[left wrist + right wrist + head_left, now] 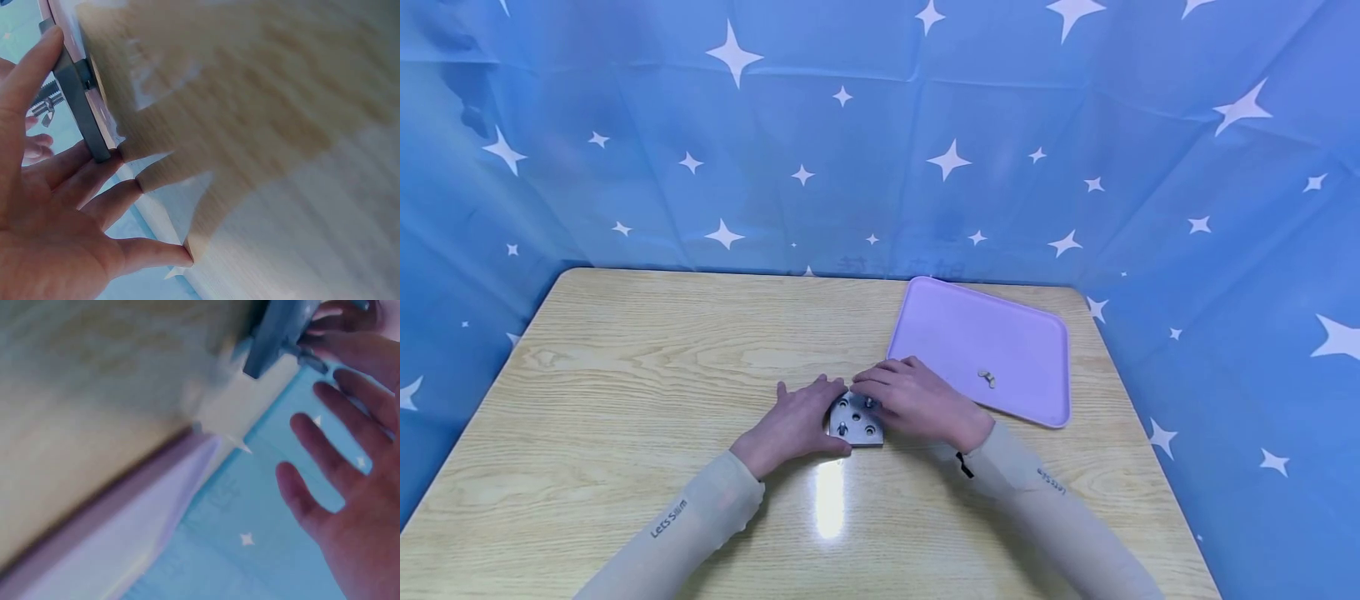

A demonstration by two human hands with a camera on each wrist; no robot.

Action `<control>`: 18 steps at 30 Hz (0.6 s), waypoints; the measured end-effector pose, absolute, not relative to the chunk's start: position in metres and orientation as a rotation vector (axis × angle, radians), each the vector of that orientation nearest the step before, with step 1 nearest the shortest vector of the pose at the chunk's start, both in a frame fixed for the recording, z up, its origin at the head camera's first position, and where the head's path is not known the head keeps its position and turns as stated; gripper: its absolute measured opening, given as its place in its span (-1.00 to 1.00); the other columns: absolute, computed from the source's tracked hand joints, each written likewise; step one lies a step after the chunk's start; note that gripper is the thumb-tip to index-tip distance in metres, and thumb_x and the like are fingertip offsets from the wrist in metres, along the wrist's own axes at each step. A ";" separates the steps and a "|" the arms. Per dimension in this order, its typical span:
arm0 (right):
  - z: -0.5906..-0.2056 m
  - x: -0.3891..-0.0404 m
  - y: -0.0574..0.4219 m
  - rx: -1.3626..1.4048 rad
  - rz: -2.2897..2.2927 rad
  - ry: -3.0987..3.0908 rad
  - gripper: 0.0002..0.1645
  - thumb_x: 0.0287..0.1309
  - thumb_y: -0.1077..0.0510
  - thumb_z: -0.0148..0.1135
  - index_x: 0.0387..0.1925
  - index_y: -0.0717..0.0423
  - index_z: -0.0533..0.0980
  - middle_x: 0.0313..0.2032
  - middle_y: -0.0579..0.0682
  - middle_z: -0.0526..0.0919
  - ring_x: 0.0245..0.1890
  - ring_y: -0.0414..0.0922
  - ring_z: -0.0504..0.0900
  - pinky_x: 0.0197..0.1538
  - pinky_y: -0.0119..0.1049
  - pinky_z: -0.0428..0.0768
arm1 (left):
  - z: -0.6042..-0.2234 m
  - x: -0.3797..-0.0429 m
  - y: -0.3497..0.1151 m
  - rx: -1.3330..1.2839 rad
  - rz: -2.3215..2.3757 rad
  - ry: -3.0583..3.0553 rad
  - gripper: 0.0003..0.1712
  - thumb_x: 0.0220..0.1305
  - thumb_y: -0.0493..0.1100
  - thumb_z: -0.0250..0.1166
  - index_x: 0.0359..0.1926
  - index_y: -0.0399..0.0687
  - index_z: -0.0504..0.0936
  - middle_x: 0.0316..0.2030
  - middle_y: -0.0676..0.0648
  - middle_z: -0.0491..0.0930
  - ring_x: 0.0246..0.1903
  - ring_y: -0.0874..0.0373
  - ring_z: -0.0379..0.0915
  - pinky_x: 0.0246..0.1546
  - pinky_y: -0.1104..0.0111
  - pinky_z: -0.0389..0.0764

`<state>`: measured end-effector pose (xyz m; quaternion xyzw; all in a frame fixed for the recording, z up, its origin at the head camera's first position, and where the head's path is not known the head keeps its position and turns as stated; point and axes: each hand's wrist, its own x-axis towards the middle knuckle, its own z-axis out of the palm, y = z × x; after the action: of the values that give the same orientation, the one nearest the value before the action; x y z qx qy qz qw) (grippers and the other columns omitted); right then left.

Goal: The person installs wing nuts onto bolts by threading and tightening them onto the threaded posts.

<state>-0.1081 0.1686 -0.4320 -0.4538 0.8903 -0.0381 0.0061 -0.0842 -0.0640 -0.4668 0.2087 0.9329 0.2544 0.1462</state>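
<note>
A small silver metal plate with several holes is on the wooden table. My left hand grips it by its edges, with the thumb at the near side and fingers at the far side. Bolts stand up from the plate; one with a wing nut shows in the left wrist view. My right hand is over the far right corner, its thumb and index finger pinching a bolt. Its other fingers are spread apart. The exact contact is partly hidden in the head view.
A purple tray lies at the back right, close to my right hand. On it is a small brass-coloured wing nut. Blue curtains with white stars hang behind and beside the wooden table.
</note>
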 end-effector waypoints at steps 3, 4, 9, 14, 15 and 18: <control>-0.427 -0.109 0.172 -1.499 -0.039 2.724 -0.47 0.40 0.19 0.30 0.36 -0.13 0.53 0.33 -0.17 0.56 0.33 -0.10 0.48 0.21 -0.04 0.51 | -0.466 -0.084 -0.064 0.590 0.730 2.675 0.10 -0.05 0.21 0.66 0.45 -0.09 0.42 0.44 -0.27 0.38 0.44 -0.28 0.26 0.28 -0.56 0.01; -0.427 -0.110 0.172 -1.516 -0.011 2.714 -0.47 0.40 0.21 0.29 0.35 -0.14 0.53 0.33 -0.18 0.56 0.33 -0.11 0.48 0.20 -0.05 0.51 | -0.466 -0.084 -0.064 0.589 0.730 2.674 0.10 -0.05 0.21 0.66 0.45 -0.09 0.42 0.44 -0.27 0.38 0.44 -0.28 0.26 0.28 -0.56 0.01; -0.427 -0.111 0.171 -1.556 0.046 2.702 -0.54 0.40 0.22 0.29 0.27 -0.17 0.60 0.24 -0.23 0.63 0.27 -0.14 0.53 0.13 -0.11 0.53 | -0.465 -0.085 -0.064 0.588 0.722 2.666 0.10 -0.05 0.21 0.66 0.46 -0.08 0.41 0.45 -0.24 0.37 0.47 -0.24 0.23 0.28 -0.56 0.00; -0.429 -0.110 0.170 -1.579 0.046 2.712 -0.58 0.40 0.23 0.28 0.21 -0.16 0.63 0.19 -0.24 0.66 0.23 -0.16 0.55 0.11 -0.14 0.53 | -0.465 -0.085 -0.064 0.580 0.726 2.664 0.10 -0.05 0.21 0.66 0.46 -0.08 0.41 0.46 -0.23 0.37 0.48 -0.22 0.21 0.29 -0.56 -0.01; -0.429 -0.110 0.170 -1.580 0.040 2.717 -0.59 0.40 0.22 0.28 0.20 -0.15 0.63 0.18 -0.24 0.66 0.22 -0.16 0.55 0.12 -0.15 0.53 | -0.465 -0.085 -0.064 0.579 0.728 2.664 0.10 -0.05 0.21 0.66 0.46 -0.08 0.42 0.45 -0.23 0.37 0.48 -0.21 0.21 0.29 -0.56 -0.01; -0.430 -0.109 0.169 -1.578 0.033 2.748 -0.64 0.37 0.19 0.32 0.15 -0.14 0.65 0.12 -0.23 0.69 0.17 -0.18 0.58 0.12 -0.16 0.53 | -0.465 -0.084 -0.064 0.583 0.733 2.667 0.09 -0.05 0.21 0.66 0.45 -0.07 0.42 0.45 -0.22 0.38 0.48 -0.22 0.22 0.28 -0.56 -0.01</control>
<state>-0.1094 0.1689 -0.4302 -0.4978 0.8671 0.0103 -0.0139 -0.0844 -0.0641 -0.4649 0.2037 0.9319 0.2561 0.1567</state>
